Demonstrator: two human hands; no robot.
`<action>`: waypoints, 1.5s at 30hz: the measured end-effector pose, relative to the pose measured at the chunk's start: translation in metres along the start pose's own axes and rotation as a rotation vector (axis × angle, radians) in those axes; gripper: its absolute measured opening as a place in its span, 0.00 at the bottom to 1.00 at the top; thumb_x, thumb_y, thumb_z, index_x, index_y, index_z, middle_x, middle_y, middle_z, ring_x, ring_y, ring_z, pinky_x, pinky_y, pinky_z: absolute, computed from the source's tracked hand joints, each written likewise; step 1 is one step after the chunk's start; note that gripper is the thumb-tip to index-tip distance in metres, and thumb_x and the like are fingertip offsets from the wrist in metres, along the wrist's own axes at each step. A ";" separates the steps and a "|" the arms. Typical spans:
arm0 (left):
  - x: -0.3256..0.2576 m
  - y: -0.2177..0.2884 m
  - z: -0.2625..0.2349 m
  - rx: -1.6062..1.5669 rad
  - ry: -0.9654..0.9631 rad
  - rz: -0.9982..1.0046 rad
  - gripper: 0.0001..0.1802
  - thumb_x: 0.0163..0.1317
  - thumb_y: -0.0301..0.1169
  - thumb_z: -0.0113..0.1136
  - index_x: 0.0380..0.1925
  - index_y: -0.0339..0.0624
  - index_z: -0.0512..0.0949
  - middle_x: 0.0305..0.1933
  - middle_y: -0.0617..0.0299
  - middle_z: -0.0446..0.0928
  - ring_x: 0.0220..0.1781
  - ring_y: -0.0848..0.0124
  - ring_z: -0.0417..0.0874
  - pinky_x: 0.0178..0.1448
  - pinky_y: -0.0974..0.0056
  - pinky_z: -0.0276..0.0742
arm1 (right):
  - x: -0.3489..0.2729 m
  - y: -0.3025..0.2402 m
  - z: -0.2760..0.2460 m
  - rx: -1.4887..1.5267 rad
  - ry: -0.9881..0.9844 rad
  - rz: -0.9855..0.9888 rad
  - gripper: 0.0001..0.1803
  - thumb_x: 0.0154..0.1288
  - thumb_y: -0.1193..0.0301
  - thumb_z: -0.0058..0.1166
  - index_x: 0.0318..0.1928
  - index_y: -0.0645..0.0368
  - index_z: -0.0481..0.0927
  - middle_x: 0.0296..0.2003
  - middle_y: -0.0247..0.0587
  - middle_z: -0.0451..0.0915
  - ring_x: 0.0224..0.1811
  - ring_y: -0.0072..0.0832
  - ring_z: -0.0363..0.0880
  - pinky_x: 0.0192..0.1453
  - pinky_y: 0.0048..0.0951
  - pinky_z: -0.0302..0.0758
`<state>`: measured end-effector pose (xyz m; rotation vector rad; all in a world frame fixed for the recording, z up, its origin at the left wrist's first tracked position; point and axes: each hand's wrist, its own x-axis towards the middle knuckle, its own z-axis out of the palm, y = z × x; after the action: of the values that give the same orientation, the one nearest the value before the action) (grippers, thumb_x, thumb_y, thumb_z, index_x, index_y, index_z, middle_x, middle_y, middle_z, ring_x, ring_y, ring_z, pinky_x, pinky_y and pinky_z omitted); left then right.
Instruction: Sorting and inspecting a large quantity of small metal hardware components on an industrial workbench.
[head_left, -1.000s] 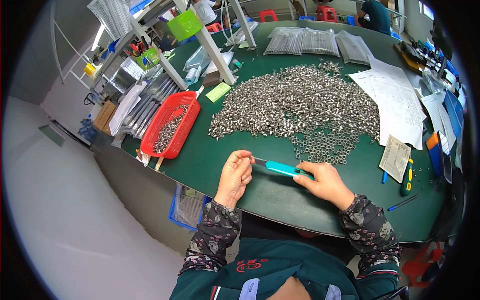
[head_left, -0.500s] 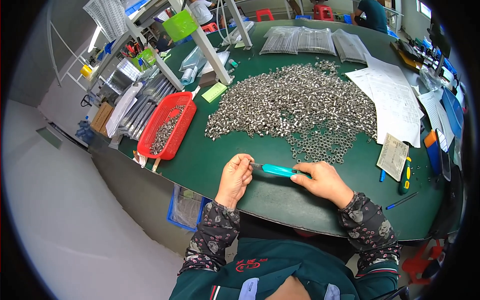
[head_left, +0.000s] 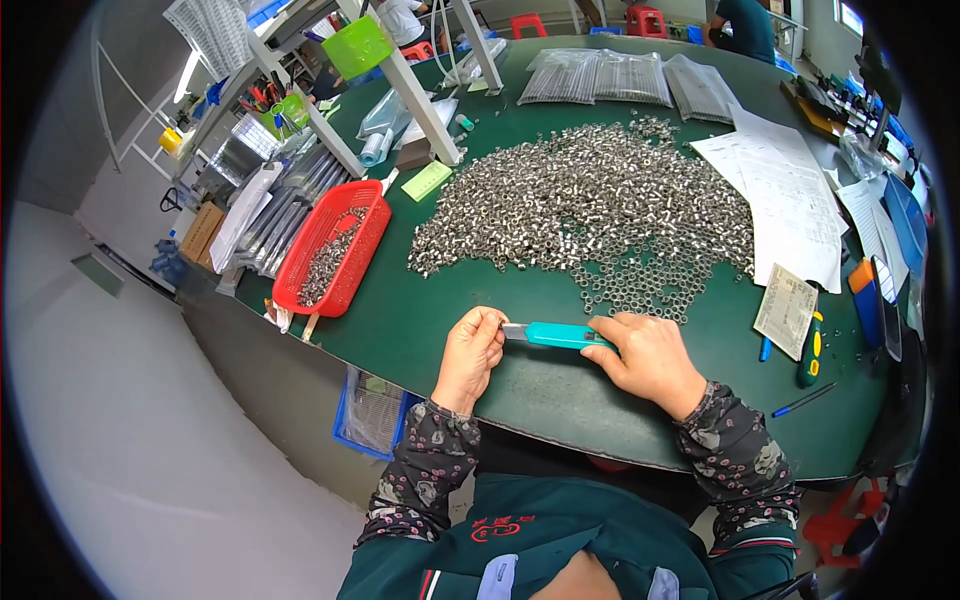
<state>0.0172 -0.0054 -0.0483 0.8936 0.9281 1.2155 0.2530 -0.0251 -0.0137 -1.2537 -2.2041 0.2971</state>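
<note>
My right hand (head_left: 645, 360) grips a teal utility knife (head_left: 558, 335) with its thumb and fingers. The knife's metal blade (head_left: 514, 331) points left and reaches the fingertips of my left hand (head_left: 472, 352). Those fingers are pinched together at the blade tip; whatever small piece they hold is too hidden to name. Both hands are just above the near part of the green table (head_left: 560, 400). Beyond them spreads a large heap of small metal rings (head_left: 590, 205), with a looser single layer of rings at its near side.
To the left stands a red plastic basket (head_left: 365, 240) partly filled with metal pieces. Clear bags of metal parts (head_left: 600, 80) lie along the far side. Paper sheets (head_left: 790, 205), a green-yellow handled tool (head_left: 811, 350) and a pen (head_left: 804, 400) lie at the right.
The knife has swung to lie more level, and its blade now shows its flat side. My right hand has shifted slightly up; my left hand keeps its pinch in nearly the same place.
</note>
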 end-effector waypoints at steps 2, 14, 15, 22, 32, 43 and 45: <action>0.000 0.000 -0.001 0.012 0.003 -0.006 0.09 0.65 0.35 0.50 0.30 0.42 0.73 0.21 0.70 0.67 0.16 0.87 0.57 0.16 0.81 0.49 | 0.000 0.000 0.000 -0.034 0.049 -0.041 0.13 0.54 0.60 0.55 0.34 0.56 0.77 0.22 0.40 0.74 0.25 0.37 0.76 0.27 0.36 0.71; 0.000 0.007 -0.006 0.064 -0.067 -0.081 0.12 0.66 0.39 0.47 0.29 0.44 0.71 0.21 0.70 0.67 0.15 0.87 0.55 0.16 0.80 0.48 | 0.000 0.001 -0.003 -0.108 0.128 -0.161 0.13 0.50 0.62 0.58 0.33 0.55 0.75 0.20 0.38 0.71 0.22 0.35 0.74 0.25 0.35 0.70; 0.000 0.010 -0.007 0.080 -0.073 -0.107 0.12 0.66 0.39 0.47 0.28 0.44 0.71 0.21 0.70 0.67 0.15 0.87 0.56 0.16 0.81 0.49 | 0.001 0.002 -0.003 -0.106 0.128 -0.162 0.13 0.50 0.62 0.58 0.33 0.55 0.75 0.20 0.38 0.71 0.22 0.35 0.74 0.25 0.35 0.70; 0.001 0.023 -0.012 0.174 -0.179 -0.242 0.12 0.65 0.39 0.48 0.27 0.44 0.71 0.21 0.71 0.67 0.16 0.87 0.58 0.16 0.81 0.50 | 0.003 0.003 -0.010 -0.218 0.149 -0.255 0.15 0.48 0.63 0.59 0.35 0.54 0.75 0.20 0.34 0.68 0.24 0.30 0.72 0.26 0.33 0.67; 0.004 0.029 -0.014 0.271 -0.277 -0.327 0.13 0.65 0.40 0.48 0.28 0.44 0.71 0.24 0.71 0.67 0.16 0.87 0.56 0.17 0.81 0.49 | 0.006 0.002 -0.019 -0.524 0.383 -0.451 0.16 0.44 0.65 0.58 0.36 0.56 0.75 0.20 0.31 0.63 0.24 0.25 0.65 0.26 0.27 0.59; 0.003 0.017 -0.007 -0.111 -0.148 0.071 0.05 0.62 0.27 0.52 0.37 0.41 0.71 0.33 0.66 0.72 0.17 0.87 0.57 0.16 0.81 0.50 | 0.002 0.007 -0.003 0.210 0.045 0.100 0.15 0.54 0.59 0.54 0.37 0.55 0.79 0.25 0.42 0.78 0.29 0.41 0.77 0.32 0.38 0.71; 0.002 0.015 -0.008 -0.109 -0.142 0.087 0.05 0.61 0.26 0.53 0.37 0.41 0.71 0.34 0.65 0.72 0.17 0.87 0.57 0.16 0.81 0.50 | 0.003 0.004 -0.005 0.323 -0.094 0.205 0.16 0.54 0.57 0.54 0.38 0.54 0.80 0.26 0.43 0.79 0.29 0.41 0.77 0.34 0.37 0.72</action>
<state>0.0049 -0.0005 -0.0372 0.9277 0.7093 1.2480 0.2580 -0.0209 -0.0101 -1.3023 -2.0029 0.7749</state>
